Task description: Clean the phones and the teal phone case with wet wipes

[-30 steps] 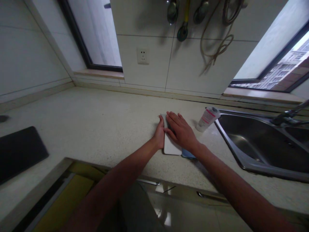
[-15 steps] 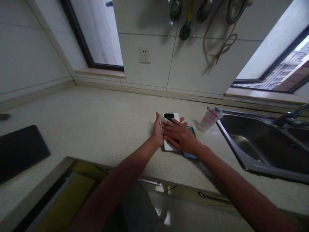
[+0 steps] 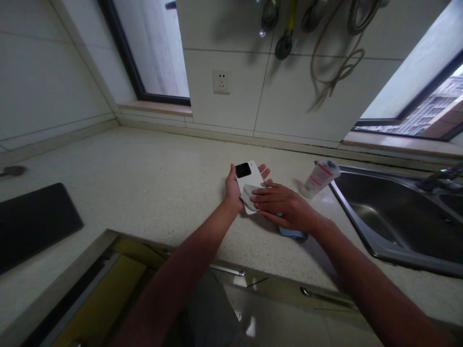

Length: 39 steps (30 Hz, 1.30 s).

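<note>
A white phone (image 3: 249, 177) with a black camera block lies back-up in my left hand (image 3: 234, 189), whose fingers curl round its edges above the speckled countertop (image 3: 155, 183). My right hand (image 3: 285, 207) lies flat across the phone's lower half, fingers pressing a small pale cloth (image 3: 249, 195) against it. Under my right wrist a blue case or second phone (image 3: 292, 233) rests on the counter, mostly hidden.
A white tube with red print (image 3: 320, 177) lies beside the steel sink (image 3: 398, 217) at right. A black cooktop (image 3: 32, 221) sits at left. Wall socket (image 3: 221, 81), hanging utensils (image 3: 285, 29) and a rope (image 3: 336, 58) are on the tiled wall. An open cabinet shows below the counter edge.
The phone has been lifted and tilted up off the counter by my left hand. My right hand slid down it toward me with the cloth, uncovering the camera block.
</note>
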### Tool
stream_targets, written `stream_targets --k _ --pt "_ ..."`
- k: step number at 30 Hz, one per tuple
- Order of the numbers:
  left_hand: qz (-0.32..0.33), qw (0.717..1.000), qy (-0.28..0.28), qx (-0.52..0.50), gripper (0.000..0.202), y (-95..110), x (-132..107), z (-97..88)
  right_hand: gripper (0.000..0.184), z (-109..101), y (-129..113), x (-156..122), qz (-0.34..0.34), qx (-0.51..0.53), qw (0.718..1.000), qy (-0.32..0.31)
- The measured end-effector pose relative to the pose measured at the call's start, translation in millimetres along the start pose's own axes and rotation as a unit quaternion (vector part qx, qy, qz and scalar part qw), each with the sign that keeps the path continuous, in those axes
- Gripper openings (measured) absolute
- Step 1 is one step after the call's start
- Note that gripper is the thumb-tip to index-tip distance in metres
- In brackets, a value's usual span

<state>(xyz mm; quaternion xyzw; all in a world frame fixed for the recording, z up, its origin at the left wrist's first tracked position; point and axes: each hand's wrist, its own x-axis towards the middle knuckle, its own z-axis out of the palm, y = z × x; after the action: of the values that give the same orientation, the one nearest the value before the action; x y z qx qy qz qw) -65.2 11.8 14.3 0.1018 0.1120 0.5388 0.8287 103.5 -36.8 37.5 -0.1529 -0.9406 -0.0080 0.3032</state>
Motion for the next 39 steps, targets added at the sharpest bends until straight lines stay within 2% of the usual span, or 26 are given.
stream_targets --k 6,12,15,20,24,31,33,36,39 --pt "0.011 1.0 0.003 0.008 0.077 3.2 4.5 -6.5 0.023 -13.3 13.8 -11.1 0.071 -0.015 0.996 0.054" --pt "-0.074 0.995 -0.032 0.056 0.092 1.2 0.6 -2.4 0.019 5.0 23.0 -14.5 0.172 -0.057 0.972 0.149" --pt "-0.118 0.989 -0.046 0.077 0.09 -1.5 1.4 -2.9 0.02 13.4 27.6 -16.3 0.227 -0.066 0.952 0.193" --pt "-0.15 0.982 -0.055 0.102 0.084 -5.8 8.2 -11.3 0.024 22.7 31.7 -13.4 0.305 -0.035 0.915 0.261" --pt "-0.175 0.976 -0.041 0.123 0.083 -8.4 10.0 -14.9 0.025 29.4 31.6 -7.3 0.318 -0.045 0.897 0.304" --pt "-0.164 0.976 -0.033 0.141 0.079 -11.1 4.4 -6.7 0.025 29.6 36.1 -7.9 0.335 -0.07 0.887 0.31" --pt "-0.166 0.975 -0.036 0.141 0.079 -10.6 4.4 -6.3 0.028 29.3 39.6 -9.8 0.353 -0.052 0.874 0.331" --pt "-0.188 0.97 -0.051 0.142 0.083 -11.0 6.3 -9.2 0.033 29.1 46.2 -12.0 0.407 0.0 0.836 0.368" --pt "-0.222 0.963 -0.069 0.135 0.086 -13.8 7.7 -12.7 0.036 28.0 51.1 -12.6 0.461 0.069 0.803 0.373"
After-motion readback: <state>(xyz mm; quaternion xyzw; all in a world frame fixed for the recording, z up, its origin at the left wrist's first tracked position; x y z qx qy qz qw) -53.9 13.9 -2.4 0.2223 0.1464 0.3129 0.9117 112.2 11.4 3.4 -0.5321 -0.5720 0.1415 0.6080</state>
